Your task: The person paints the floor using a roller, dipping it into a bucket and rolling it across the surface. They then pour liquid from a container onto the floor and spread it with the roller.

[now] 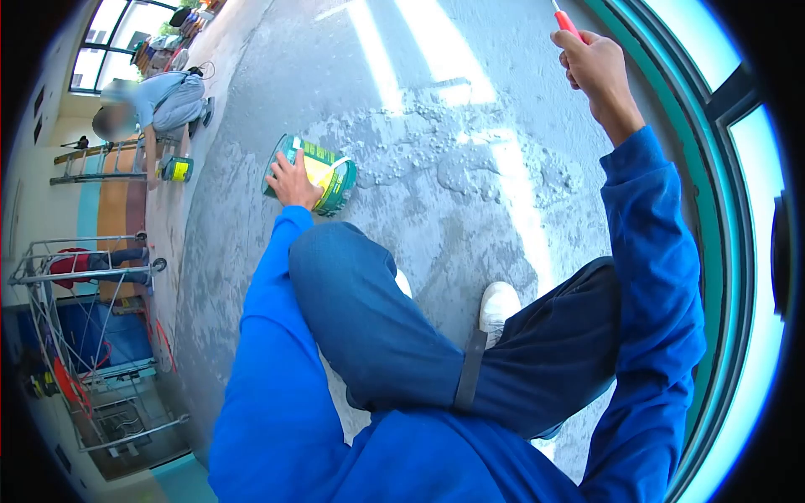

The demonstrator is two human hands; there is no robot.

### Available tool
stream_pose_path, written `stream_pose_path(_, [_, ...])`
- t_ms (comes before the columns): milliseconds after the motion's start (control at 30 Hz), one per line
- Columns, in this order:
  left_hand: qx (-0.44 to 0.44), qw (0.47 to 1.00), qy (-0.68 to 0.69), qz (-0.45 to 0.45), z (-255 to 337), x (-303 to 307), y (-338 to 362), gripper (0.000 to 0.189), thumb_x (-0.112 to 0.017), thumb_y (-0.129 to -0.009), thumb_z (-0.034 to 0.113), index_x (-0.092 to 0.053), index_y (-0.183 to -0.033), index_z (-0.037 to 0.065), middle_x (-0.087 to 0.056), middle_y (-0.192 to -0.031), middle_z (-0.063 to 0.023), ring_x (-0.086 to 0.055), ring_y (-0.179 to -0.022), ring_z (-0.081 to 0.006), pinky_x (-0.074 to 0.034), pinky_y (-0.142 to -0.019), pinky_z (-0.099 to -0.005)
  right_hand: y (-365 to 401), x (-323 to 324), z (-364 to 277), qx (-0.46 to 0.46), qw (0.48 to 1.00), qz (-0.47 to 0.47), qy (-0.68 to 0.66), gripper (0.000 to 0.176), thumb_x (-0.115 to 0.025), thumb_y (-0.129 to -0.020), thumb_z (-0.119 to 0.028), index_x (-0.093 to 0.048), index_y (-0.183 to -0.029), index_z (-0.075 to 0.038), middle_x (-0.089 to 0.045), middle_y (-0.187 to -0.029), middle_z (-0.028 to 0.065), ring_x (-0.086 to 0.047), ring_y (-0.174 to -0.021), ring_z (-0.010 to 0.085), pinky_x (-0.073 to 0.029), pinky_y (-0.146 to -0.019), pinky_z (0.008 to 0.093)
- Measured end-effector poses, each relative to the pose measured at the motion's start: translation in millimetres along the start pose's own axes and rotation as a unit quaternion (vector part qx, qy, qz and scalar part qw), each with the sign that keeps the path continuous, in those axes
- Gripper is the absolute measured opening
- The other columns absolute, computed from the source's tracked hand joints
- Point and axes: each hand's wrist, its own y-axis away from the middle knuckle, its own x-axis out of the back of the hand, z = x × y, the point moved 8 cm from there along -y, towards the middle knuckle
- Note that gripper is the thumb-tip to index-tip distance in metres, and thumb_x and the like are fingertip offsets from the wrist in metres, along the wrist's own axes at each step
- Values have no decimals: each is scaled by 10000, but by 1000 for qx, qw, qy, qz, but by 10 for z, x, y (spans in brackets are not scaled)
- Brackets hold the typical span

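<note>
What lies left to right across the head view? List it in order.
In order: metal scaffold → small can → green paint can under left hand → white shoe → right hand gripping red-handled tool → teal window frame.

I log: grey concrete floor (470, 251), patched with pale rough filler (436, 151). Directly on it: one green can (337, 191); a second small can (177, 168) far left; my white shoe (498, 306).

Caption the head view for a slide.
Left hand rests on a green can on the concrete floor; right hand grips a red-handled tool by the window frame.
</note>
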Motion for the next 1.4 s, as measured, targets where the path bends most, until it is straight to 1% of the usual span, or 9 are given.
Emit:
stream_pose_path(133, [46,998,37,-5,-213,30,-21,824,-846,-510,333,-513,-1252,202,-408,-1234,-123,-433,-1089,-318,-411,-844,-456,38,16,-54,10,1000,0,-1,339,-604,-863,-278,-636,-994,33,-534,-674,44,-472,-539,101,-403,-510,239])
stream_pose_path(300, [74,992,0,103,-548,467,-199,790,-832,-546,334,-508,-1255,207,-410,-1269,-139,-435,-1080,-317,-404,-854,-450,54,22,-72,14,1000,2,13,337,-608,-861,-280,-635,-984,32,-534,-673,43,-467,-537,94,-402,-512,236])
stream_pose_path(433, [89,995,-4,48,-530,64,22,815,-837,-542,333,-491,-1271,224,-396,-1303,-146,-435,-1091,-316,-385,-878,-473,97,-1,-129,17,999,28,18,340,-607,-803,-258,-660,-882,68,-576,-626,59,-521,-521,123,-425,-511,267])
stream_pose_path(567, [3,999,16,-42,-353,-235,114,843,-832,-505,308,-499,-1274,220,-389,-1307,-141,-421,-1155,-331,-393,-920,-455,93,-10,-136,12,999,20,21,339,-602,-824,-264,-664,-902,60,-583,-657,72,-525,-547,130,-429,-528,274])
stream_pose_path(800, [70,990,2,119,-885,282,-229,801,-827,-522,295,-506,-1252,213,-421,-1285,-132,-445,-1058,-296,-372,-881,-428,159,-68,-245,21,999,12,48,357,-612,-829,-275,-653,-949,59,-574,-664,58,-511,-538,118,-417,-531,262])
stream_pose_path(967, [68,996,-40,32,-739,-310,22,823,-819,-513,276,-510,-1275,242,-398,-1331,-119,-439,-1067,-292,-351,-900,-471,174,-160,-232,8,996,16,83,377,-608,-835,-276,-644,-981,69,-564,-658,47,-501,-530,99,-410,-516,260])
stream_pose_path(1133, [39,997,69,-10,-875,-536,-42,789,-832,-515,284,-519,-1237,235,-406,-1295,-118,-440,-1068,-294,-361,-902,-444,140,-240,-248,2,995,-8,95,385,-615,-834,-276,-641,-997,72,-562,-656,52,-502,-531,109,-410,-516,258])
stream_pose_path(1333, [116,980,9,161,-1409,114,-80,764,-830,-517,271,-529,-1218,232,-407,-1277,-132,-438,-1041,-298,-355,-873,-427,159,-415,-271,15,990,19,142,373,-619,-844,-289,-649,-987,54,-563,-657,52,-497,-526,108,-410,-516,254])
stream_pose_path(1400, [123,983,14,137,-1465,-96,-22,789,-836,-512,281,-520,-1235,240,-404,-1292,-127,-435,-1046,-295,-342,-880,-430,129,-514,-264,5,988,-1,152,369,-616,-848,-289,-652,-984,52,-564,-656,52,-493,-520,107,-410,-514,254])
